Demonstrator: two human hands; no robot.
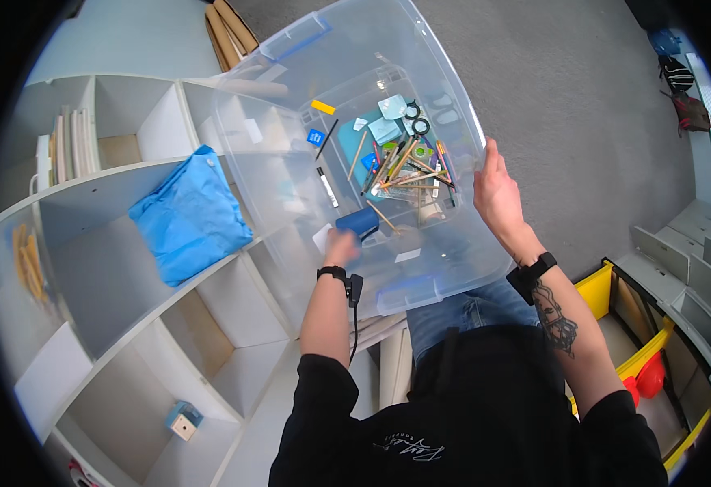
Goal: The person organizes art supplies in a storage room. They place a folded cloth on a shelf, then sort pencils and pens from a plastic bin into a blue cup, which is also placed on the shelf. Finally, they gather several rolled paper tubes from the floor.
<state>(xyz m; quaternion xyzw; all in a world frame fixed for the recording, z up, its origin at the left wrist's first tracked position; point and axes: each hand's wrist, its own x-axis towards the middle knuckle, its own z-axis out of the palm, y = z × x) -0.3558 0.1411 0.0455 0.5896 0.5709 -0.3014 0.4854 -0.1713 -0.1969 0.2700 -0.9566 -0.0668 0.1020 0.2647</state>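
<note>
A large clear plastic storage bin (453,79) is tilted in front of me. My right hand (498,195) grips its right rim, with the fingers along the edge. Blurred by motion, my left hand (342,246) is at a dark blue cylindrical holder (357,220) low in the bin; whether the fingers close on it is unclear. Pencils and pens (404,164) lie in a loose heap on the bin's bottom. Beside them are black-handled scissors (420,126) and light blue paper pieces (386,129). A white marker (327,187), a blue box (316,137) and a yellow block (323,107) lie farther left.
White cubby shelving (221,268) runs along the left, with a blue bag (191,216) on it. One compartment holds a small blue and beige sharpener (185,420). Grey carpet (550,109) stretches to the right. A yellow-framed rack (641,353) with a red helmet-like object (651,375) stands lower right.
</note>
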